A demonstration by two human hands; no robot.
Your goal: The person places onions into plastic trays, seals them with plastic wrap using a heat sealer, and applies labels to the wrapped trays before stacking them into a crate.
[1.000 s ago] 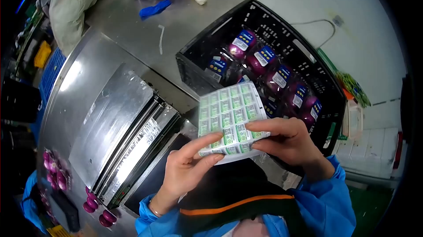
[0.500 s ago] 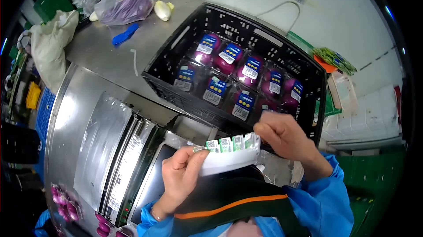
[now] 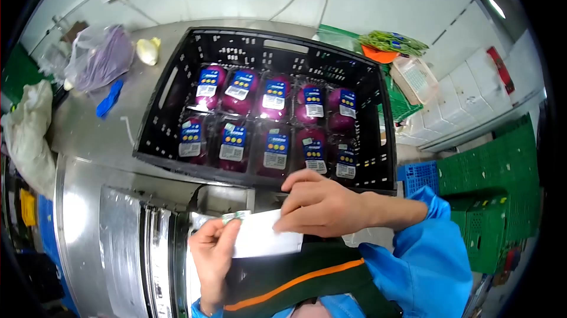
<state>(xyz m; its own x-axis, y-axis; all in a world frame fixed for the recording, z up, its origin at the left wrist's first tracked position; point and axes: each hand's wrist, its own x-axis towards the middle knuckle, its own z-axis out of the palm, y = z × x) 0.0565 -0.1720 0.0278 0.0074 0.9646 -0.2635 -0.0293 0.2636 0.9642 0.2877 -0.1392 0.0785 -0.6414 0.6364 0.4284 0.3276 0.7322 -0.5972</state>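
A white strip of labels with small green-and-white stickers along its far left edge is pinched between the thumb and fingers of my left hand. My right hand is at the strip's right part, fingers bent, with blurred fingertips against the white paper. Just beyond is a black crate holding two rows of clear packs of purple vegetables. Blue-and-white labels show on the packs, such as this front one, and small pale stickers sit on some front-row packs.
Left of the crate are a blue tool, a plastic bag with purple contents and a pale vegetable. A metal wrapping machine stands at lower left. Green crates and bundled greens are at right.
The view has turned, bringing the crate to the middle. My right hand has come from beyond the strip's right end down onto it, and the strip's stickers are now mostly covered or out of sight.
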